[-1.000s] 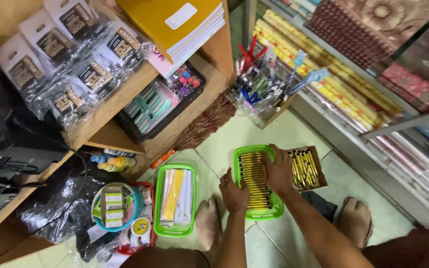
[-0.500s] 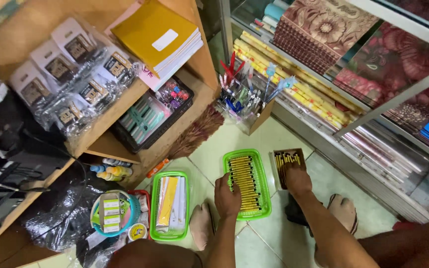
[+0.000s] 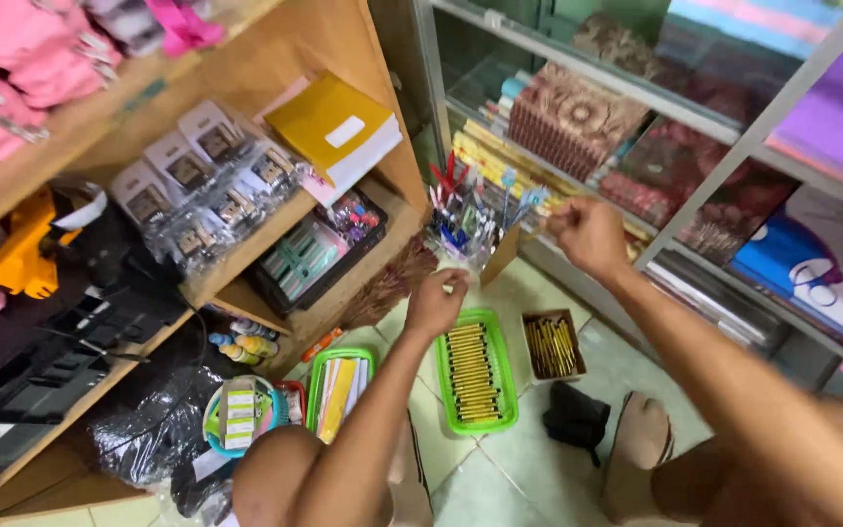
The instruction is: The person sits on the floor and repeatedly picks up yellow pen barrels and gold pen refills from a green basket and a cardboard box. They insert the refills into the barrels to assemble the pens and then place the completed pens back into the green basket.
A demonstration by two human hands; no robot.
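Note:
My left hand [image 3: 436,303] is raised above the floor with its fingers curled shut, hovering over the top end of a green tray [image 3: 504,383] filled with yellow pencils. My right hand [image 3: 585,234] is lifted higher, closed in a fist in front of the glass cabinet; I cannot tell if it holds anything. A small brown box [image 3: 552,345] of yellow pencils lies on the tiles beside the green tray. Just beyond my hands stands a cardboard box of pens [image 3: 470,229].
A second green tray [image 3: 316,376] with flat packets and a round teal basket [image 3: 217,415] sit on the floor at left. A wooden shelf unit [image 3: 246,263] holds packaged goods and a yellow pad. A glass cabinet [image 3: 695,195] of rolled paper stands at right. My feet rest below.
Both hands have lifted off the green tray and the brown box. The right hand rose up toward the cabinet, and the view tilted upward.

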